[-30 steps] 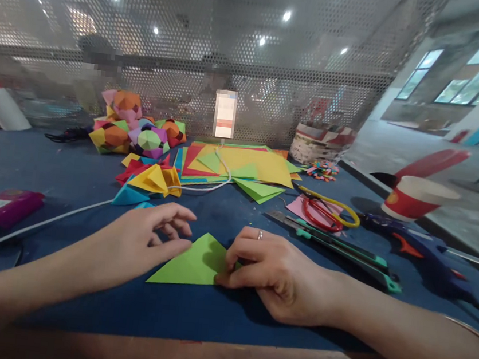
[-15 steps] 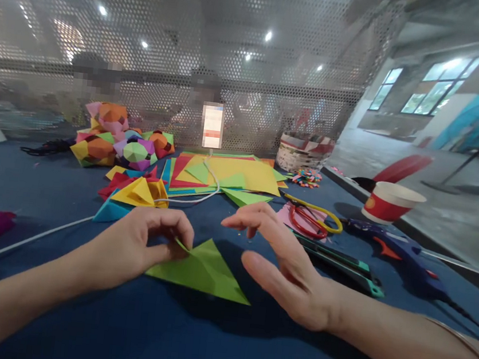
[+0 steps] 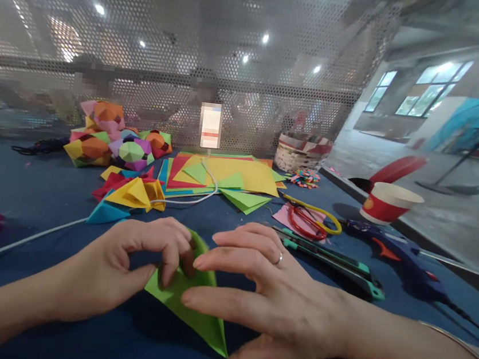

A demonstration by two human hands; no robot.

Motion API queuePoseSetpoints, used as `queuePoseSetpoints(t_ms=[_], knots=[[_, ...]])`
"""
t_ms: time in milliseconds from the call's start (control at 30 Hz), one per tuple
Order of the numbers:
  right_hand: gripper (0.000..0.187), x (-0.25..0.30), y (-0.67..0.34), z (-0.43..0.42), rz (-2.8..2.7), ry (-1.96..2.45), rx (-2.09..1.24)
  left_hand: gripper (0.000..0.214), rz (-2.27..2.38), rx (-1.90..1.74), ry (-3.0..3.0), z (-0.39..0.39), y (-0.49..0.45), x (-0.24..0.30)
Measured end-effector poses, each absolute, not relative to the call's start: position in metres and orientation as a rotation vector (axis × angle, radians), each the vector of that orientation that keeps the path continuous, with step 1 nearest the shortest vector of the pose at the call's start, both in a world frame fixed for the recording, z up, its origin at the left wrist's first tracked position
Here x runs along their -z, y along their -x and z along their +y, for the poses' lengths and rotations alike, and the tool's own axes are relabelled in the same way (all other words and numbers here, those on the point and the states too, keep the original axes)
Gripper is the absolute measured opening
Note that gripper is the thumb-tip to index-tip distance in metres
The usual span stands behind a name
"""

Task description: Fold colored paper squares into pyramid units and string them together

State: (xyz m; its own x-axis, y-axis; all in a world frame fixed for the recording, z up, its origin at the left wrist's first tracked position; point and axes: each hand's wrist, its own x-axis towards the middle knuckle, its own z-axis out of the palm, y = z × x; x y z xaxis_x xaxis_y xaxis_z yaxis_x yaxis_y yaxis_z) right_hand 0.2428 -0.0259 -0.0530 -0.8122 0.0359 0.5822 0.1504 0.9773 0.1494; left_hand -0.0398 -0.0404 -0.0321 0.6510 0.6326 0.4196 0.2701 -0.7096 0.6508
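Note:
A folded sheet of green origami paper (image 3: pixel 182 302) is between my two hands, just above the dark blue table. My left hand (image 3: pixel 126 264) grips its left side, with the thumb at the edge and bent fingertips on the inner face. Over the paper's right side reaches my right hand (image 3: pixel 269 298), its fingers spread and the thumb low near the bottom corner. Those right fingertips lie on or very close to the paper; contact is hard to tell. Part of the paper's right flap is covered by them.
Coloured paper sheets (image 3: pixel 248 175) are stacked ahead. Folded paper pieces (image 3: pixel 134 192) and paper balls (image 3: pixel 132 151) stand left. Rightward lie scissors (image 3: pixel 309 232), a utility knife (image 3: pixel 334 262), a glue gun (image 3: pixel 399 252) and a paper cup (image 3: pixel 387 205). A white cable (image 3: pixel 37 240) crosses the left.
My right hand has come down and left onto the green paper. The paper has turned and its right side now stands up. My left fingers have shifted inward over it.

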Motion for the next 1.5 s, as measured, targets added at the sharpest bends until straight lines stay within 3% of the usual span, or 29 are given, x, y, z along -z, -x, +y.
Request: queuePoseSetpoints(t_ms=[100, 267, 400, 633, 867, 1100, 1400, 1500], knots=[[0.038, 0.053, -0.241, -0.025, -2.498, 0.119, 0.320, 0.034, 0.698, -0.846, -2.303, -0.038, 0.043, 0.035], [0.040, 0.052, -0.242, -0.023, -2.506, 0.105, 0.333, 0.036, 0.683, -0.836, -2.263, -0.036, 0.049, 0.038], [0.018, 0.051, -0.241, -0.020, -2.469, 0.186, 0.369, 0.037, 0.678, -0.855, -2.240, -0.037, 0.049, 0.039], [0.034, 0.057, -0.240, -0.016, -2.430, 0.208, 0.403, 0.035, 0.643, -0.810, -2.461, -0.041, 0.046, 0.039], [0.028, 0.056, -0.240, -0.019, -2.523, 0.202, 0.442, 0.042, 0.665, -0.811, -2.933, -0.058, 0.041, 0.046], [0.028, 0.054, -0.238, -0.017, -2.614, 0.215, 0.377, 0.022, 0.607, -0.805, -3.095, -0.053, 0.044, 0.058], [0.038, 0.056, -0.233, -0.024, -2.518, 0.253, -0.047, 0.027, 0.782, -0.853, -2.588, -0.069, 0.034, 0.060], [0.041, 0.061, -0.231, -0.028, -2.482, 0.458, -0.225, 0.031, 0.891, -0.818, -2.587, -0.072, 0.034, 0.065]])
